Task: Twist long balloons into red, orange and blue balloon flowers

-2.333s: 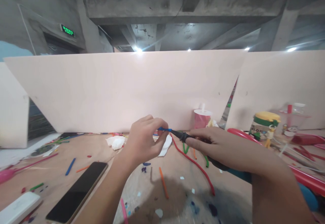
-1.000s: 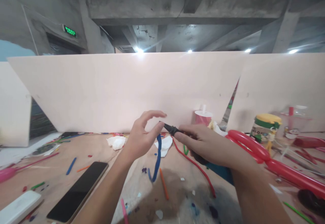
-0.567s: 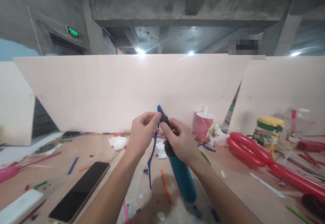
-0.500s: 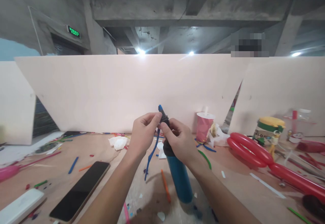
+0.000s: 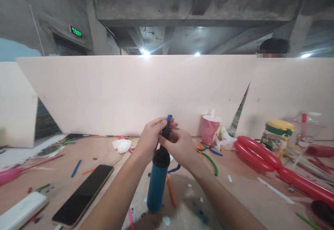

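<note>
A hand balloon pump (image 5: 158,184) with a blue barrel and black top hangs nearly upright between my hands, its lower end tipped slightly left. My left hand (image 5: 150,137) is closed around the pump's black nozzle end from the left. From the other side, my right hand (image 5: 182,146) grips the same black part, thumb across its front. A flat blue modelling balloon (image 5: 169,117) shows at the nozzle tip. A dark blue strip (image 5: 174,169) appears below my right hand; whether it is the same balloon's tail I cannot tell. The fingertips partly hide the nozzle.
A black phone (image 5: 83,193) and a white device (image 5: 23,211) lie left. Behind stands a pale board (image 5: 135,90). To the right are a pink paper cup (image 5: 211,129), an inflated red balloon (image 5: 261,157) and a yellow-lidded jar (image 5: 278,132). Balloon scraps litter the table.
The pump's barrel has swung left and now leans the other way. My hands have closed in around the nozzle. The long blue balloon tail no longer hangs at the left.
</note>
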### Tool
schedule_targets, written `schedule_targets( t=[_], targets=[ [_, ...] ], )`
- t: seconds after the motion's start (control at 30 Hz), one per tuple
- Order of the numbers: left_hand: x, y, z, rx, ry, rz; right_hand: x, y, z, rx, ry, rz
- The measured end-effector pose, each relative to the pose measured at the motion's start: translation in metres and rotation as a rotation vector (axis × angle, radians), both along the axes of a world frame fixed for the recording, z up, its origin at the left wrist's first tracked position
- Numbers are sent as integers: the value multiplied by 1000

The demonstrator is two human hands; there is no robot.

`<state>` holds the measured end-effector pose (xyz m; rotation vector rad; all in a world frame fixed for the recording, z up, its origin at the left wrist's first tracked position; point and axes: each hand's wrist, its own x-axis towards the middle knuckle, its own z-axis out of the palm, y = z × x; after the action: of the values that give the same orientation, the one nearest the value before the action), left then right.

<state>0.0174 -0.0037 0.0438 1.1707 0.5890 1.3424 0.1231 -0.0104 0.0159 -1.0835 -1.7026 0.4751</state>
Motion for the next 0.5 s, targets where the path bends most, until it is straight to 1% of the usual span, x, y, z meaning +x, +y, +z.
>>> schedule_targets(
  t=[0.1, 0.17, 0.23, 0.33, 0.4, 0.43, 0.5],
  targets=[
    [2, 1, -1, 6, 4, 31, 2, 0, 1, -21, -55, -15],
    [2, 1, -1, 15, 20, 48, 6, 0, 4, -42, -85, 21],
    [2, 0, -2, 32, 44, 33, 13, 0, 8, -92, -90, 142],
    [1, 0, -4, 74, 94, -43, 31, 2, 14, -273, -50, 419],
    [1, 1, -6, 121, 124, -37, 46, 5, 15, -377, -37, 558],
    [1, 2, -6, 147, 132, -14, 53, 7, 14, -408, -34, 591],
    [1, 3, -8, 189, 127, 16, 63, 14, 10, -436, 6, 593]
  ],
)
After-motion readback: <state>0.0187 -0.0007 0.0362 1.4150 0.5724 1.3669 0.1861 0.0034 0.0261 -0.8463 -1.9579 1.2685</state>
